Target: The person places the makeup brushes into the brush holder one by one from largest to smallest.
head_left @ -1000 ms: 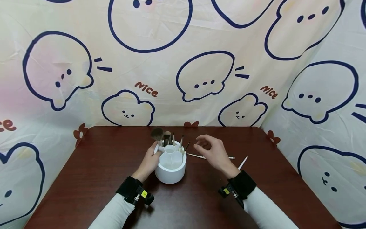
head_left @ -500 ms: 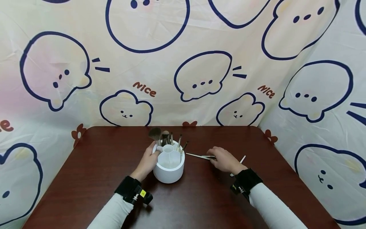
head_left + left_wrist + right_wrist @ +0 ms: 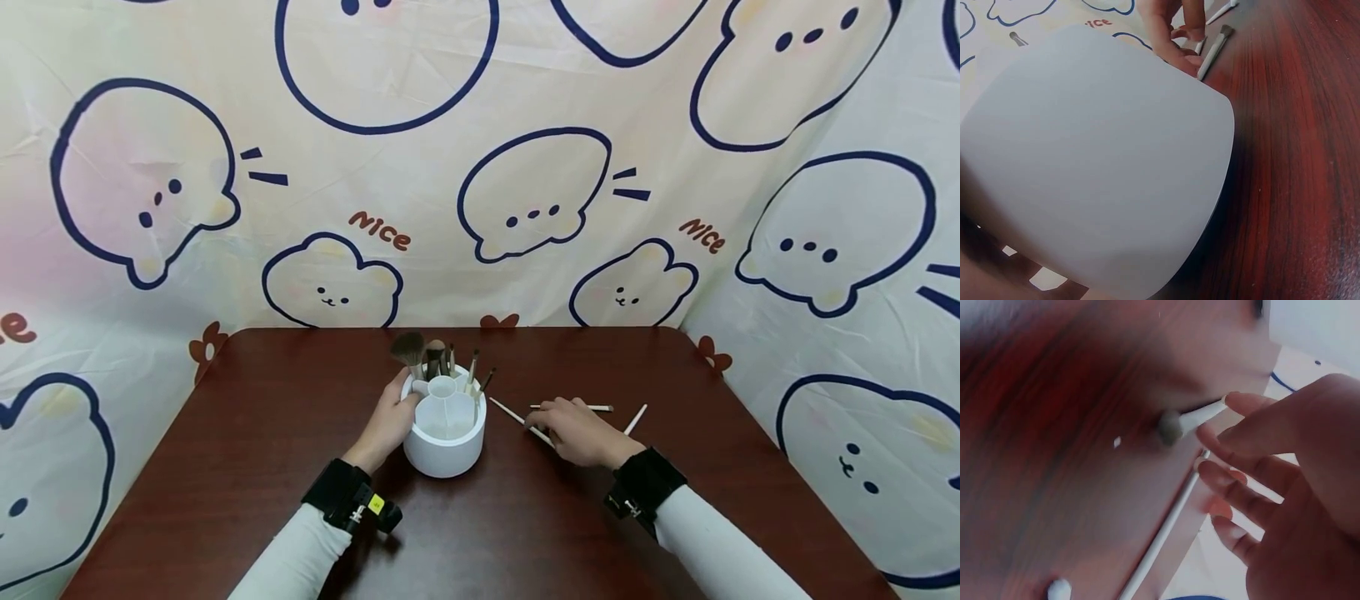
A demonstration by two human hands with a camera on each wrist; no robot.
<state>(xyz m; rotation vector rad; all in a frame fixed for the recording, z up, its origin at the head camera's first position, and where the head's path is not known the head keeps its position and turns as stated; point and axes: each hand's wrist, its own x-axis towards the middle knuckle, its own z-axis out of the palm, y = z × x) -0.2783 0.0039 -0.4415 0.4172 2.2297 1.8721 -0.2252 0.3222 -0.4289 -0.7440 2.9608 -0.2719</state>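
My left hand (image 3: 388, 419) grips the left side of a round white brush holder (image 3: 444, 457), its thumb over the rim. Several makeup brushes (image 3: 435, 358) stand bristles up in the holder's rear compartments; the front one shows no brush. To the right, my right hand (image 3: 581, 432) is low over the table with curled fingers, pinching a thin makeup brush (image 3: 510, 411) that slants along the tabletop. The right wrist view shows this brush's dark bristle end (image 3: 1171, 427) beside the fingertips. The white wall of the holder (image 3: 1104, 156) fills most of the left wrist view.
A second pale brush (image 3: 600, 408) lies just behind the right hand. Another white-handled brush (image 3: 636, 419) lies close to the right wrist, partly hidden. The dark brown table (image 3: 300, 375) ends at a patterned cloth backdrop (image 3: 435, 183).
My right hand has come down from beside the holder to the brushes on the table. One brush has swung to a steeper slant, apart from the other. The left hand keeps its grip.
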